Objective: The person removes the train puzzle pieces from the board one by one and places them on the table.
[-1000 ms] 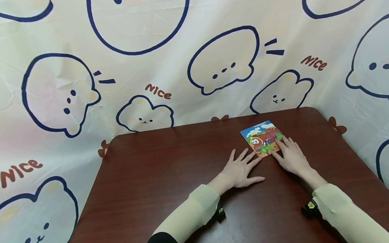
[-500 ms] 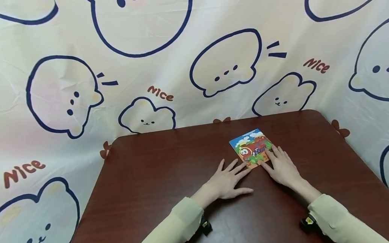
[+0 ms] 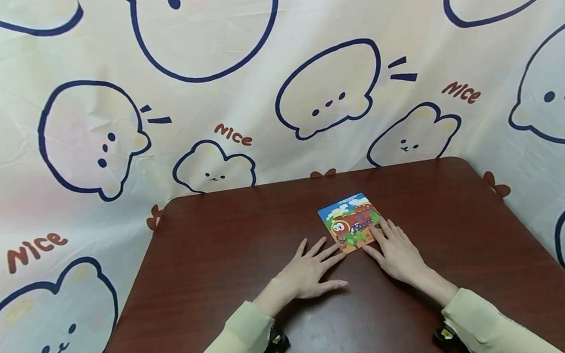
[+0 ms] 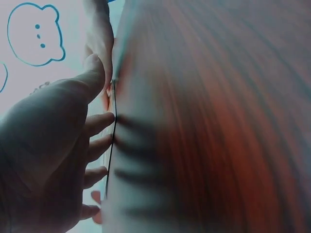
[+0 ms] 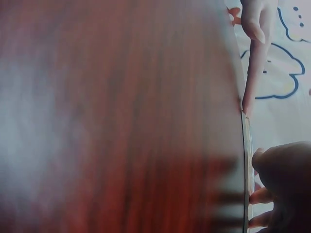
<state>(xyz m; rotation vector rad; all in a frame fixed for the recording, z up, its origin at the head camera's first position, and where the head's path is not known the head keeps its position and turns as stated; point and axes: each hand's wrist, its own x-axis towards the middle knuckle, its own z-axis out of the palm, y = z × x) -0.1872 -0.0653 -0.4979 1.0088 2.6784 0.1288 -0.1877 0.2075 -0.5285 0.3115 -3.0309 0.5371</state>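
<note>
A thin square picture board [image 3: 348, 215] with a bright cartoon print lies flat on the table in the head view, turned at a slant. My left hand [image 3: 305, 273] has its fingers spread, with the lower fingertips at the board's near left corner. On the other side, my right hand [image 3: 399, 253] rests with extended fingers on the board's right edge and near right part, covering a little of the print. The left wrist view shows the left hand [image 4: 53, 141] low over the tabletop. From the right wrist, the board's thin edge [image 5: 247, 160] is seen side-on beside the right hand [image 5: 286, 174].
A dark brown wooden table [image 3: 208, 242] with rounded far corners carries the board. Behind it and at the sides hangs a pale cloth [image 3: 258, 107] printed with cartoon bears. Dark devices [image 3: 279, 341] sit at both wrists by the light sleeves [image 3: 235, 338].
The board has slid left and towards me across the table, along with both hands. Their fingers stay extended at its edges throughout.
</note>
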